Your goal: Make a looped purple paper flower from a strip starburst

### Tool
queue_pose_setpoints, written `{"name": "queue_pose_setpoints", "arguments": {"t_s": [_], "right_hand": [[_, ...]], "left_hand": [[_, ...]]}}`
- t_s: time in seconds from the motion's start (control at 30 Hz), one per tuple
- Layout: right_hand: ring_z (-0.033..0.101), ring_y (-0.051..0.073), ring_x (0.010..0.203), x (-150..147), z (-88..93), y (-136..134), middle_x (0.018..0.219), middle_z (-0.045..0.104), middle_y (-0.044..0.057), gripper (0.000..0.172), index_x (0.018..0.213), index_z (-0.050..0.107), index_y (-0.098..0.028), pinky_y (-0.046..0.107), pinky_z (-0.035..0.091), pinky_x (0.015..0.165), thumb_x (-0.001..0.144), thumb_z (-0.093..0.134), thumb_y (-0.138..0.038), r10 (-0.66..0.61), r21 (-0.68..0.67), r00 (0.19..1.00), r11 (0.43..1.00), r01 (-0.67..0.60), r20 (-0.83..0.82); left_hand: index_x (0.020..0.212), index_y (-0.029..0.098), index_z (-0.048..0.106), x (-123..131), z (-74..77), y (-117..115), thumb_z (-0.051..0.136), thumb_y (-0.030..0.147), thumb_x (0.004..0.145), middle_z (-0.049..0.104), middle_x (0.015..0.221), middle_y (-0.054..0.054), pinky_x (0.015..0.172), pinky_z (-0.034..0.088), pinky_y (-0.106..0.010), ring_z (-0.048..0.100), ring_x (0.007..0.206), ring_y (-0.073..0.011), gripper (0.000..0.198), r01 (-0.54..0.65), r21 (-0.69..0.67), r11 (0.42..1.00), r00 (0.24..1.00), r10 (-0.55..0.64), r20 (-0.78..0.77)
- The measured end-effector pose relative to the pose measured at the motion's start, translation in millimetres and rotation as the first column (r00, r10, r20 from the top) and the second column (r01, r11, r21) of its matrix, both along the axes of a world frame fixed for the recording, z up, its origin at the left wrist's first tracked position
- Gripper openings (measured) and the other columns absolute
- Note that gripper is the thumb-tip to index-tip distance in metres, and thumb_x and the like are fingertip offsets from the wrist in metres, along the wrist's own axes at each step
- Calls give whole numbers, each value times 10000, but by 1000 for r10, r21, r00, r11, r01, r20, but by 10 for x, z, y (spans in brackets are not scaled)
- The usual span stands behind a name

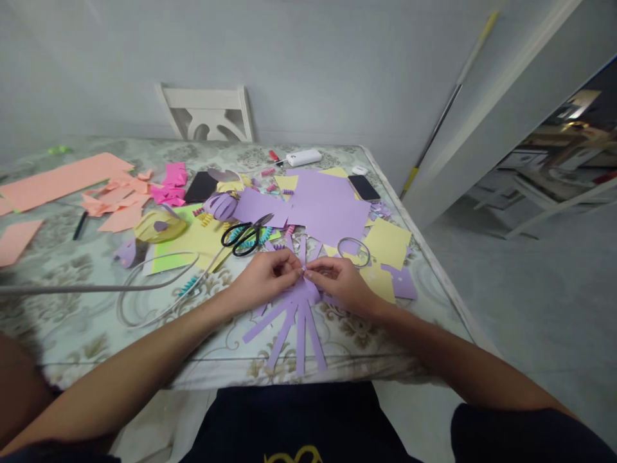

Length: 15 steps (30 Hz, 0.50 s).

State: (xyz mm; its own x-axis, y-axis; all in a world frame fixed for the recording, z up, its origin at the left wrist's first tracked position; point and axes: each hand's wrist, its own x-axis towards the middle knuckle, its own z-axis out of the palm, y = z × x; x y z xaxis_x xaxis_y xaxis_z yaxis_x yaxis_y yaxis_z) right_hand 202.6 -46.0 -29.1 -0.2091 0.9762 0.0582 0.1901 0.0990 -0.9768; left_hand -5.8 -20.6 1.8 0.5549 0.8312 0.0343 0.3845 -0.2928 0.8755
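Purple paper strips [301, 321] fan out from a common middle near the table's front edge, some pointing toward me and others away. Above that middle, my left hand [277, 273] pinches the paper between thumb and fingers. My right hand [337, 280] pinches it from the other side, fingertips almost touching the left ones. One strip curls up under the right fingers; the exact spot being held is hidden by the fingertips. Just beyond my left hand lie black-handled scissors [247, 235], blades apart. A metal ring [354, 251] lies past my right hand.
Purple sheets [332, 209], yellow sheets [388, 243] and coiled paper bits cover the table's middle. A yellow paper ball [161, 226], orange paper [67, 182] and a looped cable [125, 302] are left. A phone [365, 188] and glue gun [303, 157] lie farther back.
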Motion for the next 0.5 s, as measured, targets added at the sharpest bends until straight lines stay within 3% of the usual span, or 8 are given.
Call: {"name": "queue_pose_setpoints", "arguments": {"t_s": [0.5], "right_hand": [[747, 222, 783, -16, -49, -47, 949, 820, 101, 232, 979, 812, -164, 379, 613, 773, 873, 732, -355, -34, 101, 997, 995, 26, 74]], "left_hand": [[832, 166, 654, 5, -9, -20, 619, 336, 909, 571, 619, 49, 585, 389, -238, 501, 578, -107, 190, -18, 88, 996, 997, 24, -67]]}}
